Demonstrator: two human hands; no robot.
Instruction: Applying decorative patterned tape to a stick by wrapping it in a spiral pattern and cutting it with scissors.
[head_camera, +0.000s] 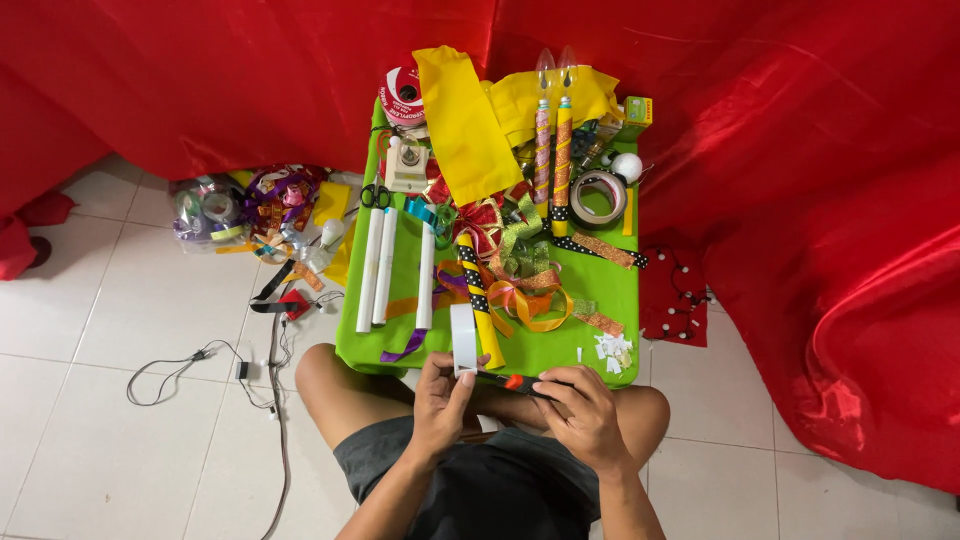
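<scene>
— What do we have on, seen from our own head camera?

— Only dark grey shorts (500, 480) of a soft, plain cloth, with no print or pattern that we can make out. They cover our lap and end above the knees.

— And our arms?

— Bare from the bottom edge of the picture up to the wrists: no sleeves reach into view. Our left hand (441, 400) and our right hand (585, 412) are bare too, without gloves.

— Any rings, a watch, a bracelet?

— We see none on the fingers or wrists. Our nails look short and unpainted, though they are small in the picture.

— And our legs?

— Bare at the knees; our feet are hidden.
</scene>
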